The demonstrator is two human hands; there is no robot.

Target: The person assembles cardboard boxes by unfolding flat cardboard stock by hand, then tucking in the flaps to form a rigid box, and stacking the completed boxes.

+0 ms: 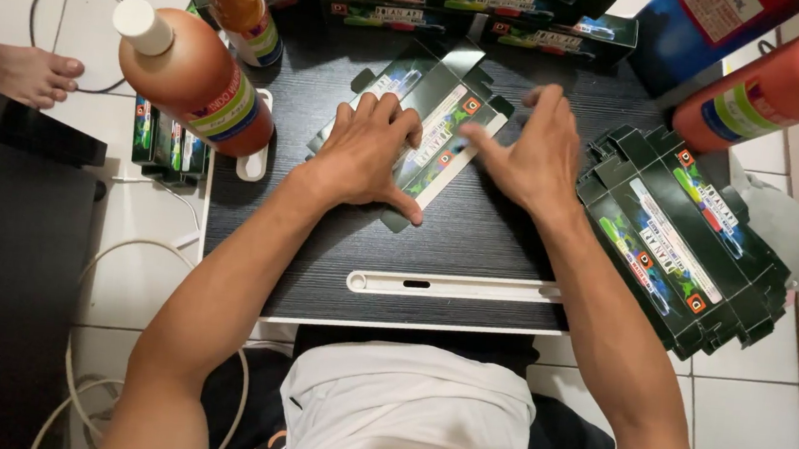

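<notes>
A flat, unfolded dark green printed carton (444, 121) lies on the small black table (475, 246). My left hand (368, 148) presses down on the carton's left part with fingers bent. My right hand (528, 154) rests on its right edge, fingers spread and thumb pointing at the carton's middle. Neither hand lifts the carton off the table.
A stack of flat cartons (680, 247) lies at the table's right edge. Folded boxes (460, 1) line the back. Orange bottles stand at left (194, 78), back left (240, 4) and lie at right (774, 85). A white ruler (457, 287) lies near me. Another person's foot (28, 74) rests on the floor.
</notes>
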